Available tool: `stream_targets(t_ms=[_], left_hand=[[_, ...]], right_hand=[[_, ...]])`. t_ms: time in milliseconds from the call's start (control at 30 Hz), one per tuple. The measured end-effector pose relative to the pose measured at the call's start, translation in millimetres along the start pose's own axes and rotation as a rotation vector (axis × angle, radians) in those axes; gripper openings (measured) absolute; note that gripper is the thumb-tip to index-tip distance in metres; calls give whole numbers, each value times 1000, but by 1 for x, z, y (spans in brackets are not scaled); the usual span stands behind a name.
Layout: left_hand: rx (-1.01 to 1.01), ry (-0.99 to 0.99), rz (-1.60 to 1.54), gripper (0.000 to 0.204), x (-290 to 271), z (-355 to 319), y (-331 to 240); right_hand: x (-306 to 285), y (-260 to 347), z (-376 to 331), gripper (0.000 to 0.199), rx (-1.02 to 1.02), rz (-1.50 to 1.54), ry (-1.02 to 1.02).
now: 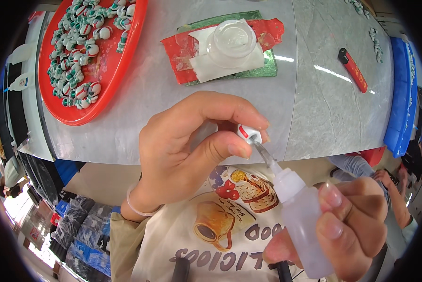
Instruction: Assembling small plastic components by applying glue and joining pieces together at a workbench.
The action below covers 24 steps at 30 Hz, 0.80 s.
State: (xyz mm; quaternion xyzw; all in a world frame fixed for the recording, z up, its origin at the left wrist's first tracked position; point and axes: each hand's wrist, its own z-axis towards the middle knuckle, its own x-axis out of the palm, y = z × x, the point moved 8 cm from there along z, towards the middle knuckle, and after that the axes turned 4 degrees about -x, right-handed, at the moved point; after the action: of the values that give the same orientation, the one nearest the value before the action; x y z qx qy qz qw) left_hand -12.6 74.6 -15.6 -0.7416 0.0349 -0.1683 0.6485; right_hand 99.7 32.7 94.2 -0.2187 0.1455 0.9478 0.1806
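Note:
My left hand (pixel 187 145) pinches a small white and red bead-like piece (pixel 246 133) between thumb and fingertips, held over the table's near edge. My right hand (pixel 347 225) grips a small translucent squeeze bottle (pixel 298 216) with a thin needle nozzle. The nozzle tip (pixel 260 149) touches the underside of the small piece. A thin clear band circles my left wrist.
A red round tray (pixel 114 70) at the far left holds several small white, red and green pieces. A clear shallow dish (pixel 232 40) sits on white paper over red and green sheets. A red lighter (pixel 353 69) lies at the right, near a blue tray edge (pixel 404 94). The grey table (pixel 305 108) carries them all.

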Motion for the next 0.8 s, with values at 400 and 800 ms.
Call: stream_targets(t_ms=[400,800], left_hand=[[-42,15,-117,38,12,6,-9],[-6,51,-55,39,9,8,-9]], right_hand=[[-71,-55,-54,43,783,245,-194],[-18,-97,-64,27,849,170,-65]])
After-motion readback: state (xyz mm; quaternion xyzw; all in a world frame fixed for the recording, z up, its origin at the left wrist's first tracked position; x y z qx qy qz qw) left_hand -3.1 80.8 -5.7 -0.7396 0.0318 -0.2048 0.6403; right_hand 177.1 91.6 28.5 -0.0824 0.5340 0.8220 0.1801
